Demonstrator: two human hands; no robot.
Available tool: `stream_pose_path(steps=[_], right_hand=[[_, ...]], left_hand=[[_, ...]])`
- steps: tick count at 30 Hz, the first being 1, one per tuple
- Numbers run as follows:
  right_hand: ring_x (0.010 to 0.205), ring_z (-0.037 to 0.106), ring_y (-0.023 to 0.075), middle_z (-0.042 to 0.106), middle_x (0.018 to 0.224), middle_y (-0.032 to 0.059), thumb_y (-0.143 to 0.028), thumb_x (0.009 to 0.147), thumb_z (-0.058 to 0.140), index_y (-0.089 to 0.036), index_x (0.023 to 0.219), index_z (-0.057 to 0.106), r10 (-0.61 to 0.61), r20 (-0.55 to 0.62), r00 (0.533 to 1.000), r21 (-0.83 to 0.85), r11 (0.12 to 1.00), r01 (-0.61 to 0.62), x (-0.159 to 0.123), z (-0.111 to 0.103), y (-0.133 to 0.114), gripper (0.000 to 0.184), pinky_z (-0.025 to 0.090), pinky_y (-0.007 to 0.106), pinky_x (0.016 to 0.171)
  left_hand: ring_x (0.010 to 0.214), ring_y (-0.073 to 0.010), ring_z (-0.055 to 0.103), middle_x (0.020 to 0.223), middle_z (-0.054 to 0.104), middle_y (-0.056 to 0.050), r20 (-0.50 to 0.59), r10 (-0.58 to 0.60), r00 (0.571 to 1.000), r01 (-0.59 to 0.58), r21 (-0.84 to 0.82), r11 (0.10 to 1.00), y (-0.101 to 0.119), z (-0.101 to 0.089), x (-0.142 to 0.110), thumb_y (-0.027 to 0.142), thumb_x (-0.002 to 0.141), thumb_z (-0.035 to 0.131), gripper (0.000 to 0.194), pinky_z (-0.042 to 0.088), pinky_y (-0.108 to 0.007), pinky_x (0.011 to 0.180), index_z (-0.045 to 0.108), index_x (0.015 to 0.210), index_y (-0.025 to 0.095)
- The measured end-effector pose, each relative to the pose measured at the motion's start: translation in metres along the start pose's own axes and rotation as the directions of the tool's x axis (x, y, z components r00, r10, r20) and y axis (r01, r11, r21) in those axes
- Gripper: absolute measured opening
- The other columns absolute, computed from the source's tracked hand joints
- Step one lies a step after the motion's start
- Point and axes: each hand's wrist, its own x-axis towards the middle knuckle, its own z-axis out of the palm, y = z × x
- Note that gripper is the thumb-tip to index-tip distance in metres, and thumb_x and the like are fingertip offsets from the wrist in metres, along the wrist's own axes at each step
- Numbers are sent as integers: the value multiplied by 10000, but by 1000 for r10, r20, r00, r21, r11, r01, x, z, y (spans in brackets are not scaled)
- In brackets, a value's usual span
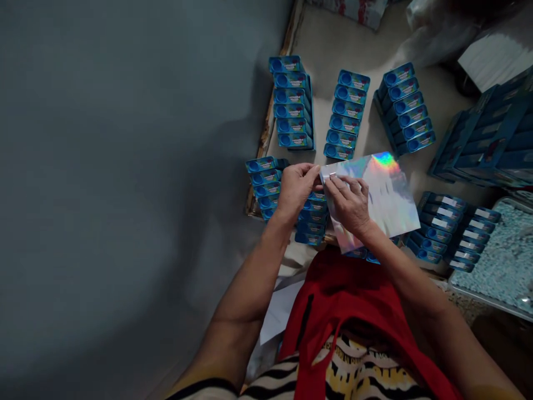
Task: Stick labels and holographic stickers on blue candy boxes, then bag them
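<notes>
A shiny holographic sheet [387,200], with a rainbow glare near its top edge, is held over the table between both hands. My left hand [295,188] pinches its upper left corner with thumb and forefinger. Across the sheet's left part lies my right hand [348,204], its fingers bent and pressed together near that corner. A small glossy strip [332,175] shows by the right fingertips. Beneath the hands, partly covered, stand rows of small blue boxes [265,178] and more blue boxes [311,222].
Further blue box rows stand beyond: left [291,103], middle [347,114] and right [408,111]. Boxes with pale strips [474,236] sit beside a tray of light-blue pieces [453,280]. Large blue packs [483,139] stack at right. A grey wall [125,139] borders the left.
</notes>
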Motion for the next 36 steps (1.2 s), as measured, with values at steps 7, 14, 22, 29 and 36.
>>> stream_pose_path(steps=[7,14,22,29,36], right_hand=[[921,610,243,683,800,55,-304,1083,572,-255,890,735,45,-115,992,7,999,-45,3,-21,-8,257,363,412,911],[629,522,141,610,653,-40,-332,987,683,-248,941,773,489,68,870,494,741,-455,-90,-102,-23,132,409,304,704],[584,499,103,619,652,-46,-471,766,899,-224,808,739,875,356,329,815,-119,-567,-211,-164,25,297,412,246,579],[491,384,78,525,595,-72,-514,667,926,-219,765,691,887,380,261,841,-215,-496,-228,-156,68,389,336,227,419],[560,492,109,615,636,-37,-534,664,926,-202,751,720,940,269,211,836,-119,-535,-229,-142,92,400,409,252,511]], left_hand=[[731,-181,718,795,763,-29,-57,125,990,-110,225,968,2,3,-4,379,923,697,224,612,-282,672,744,873,166],[1381,-342,611,1414,705,-170,-383,450,807,85,829,553,13,-46,31,306,975,655,426,384,-595,1221,675,1323,61],[1070,-306,781,1178,792,-167,584,78,808,-165,96,982,-65,132,-142,904,884,549,810,653,-455,920,707,1228,188],[810,-239,805,918,803,-110,559,-320,765,374,19,927,-100,197,-160,765,622,908,711,643,-296,668,701,938,163],[705,-202,771,788,785,-47,353,-185,917,163,91,982,-109,221,-161,583,790,827,405,577,-255,554,725,827,193]])
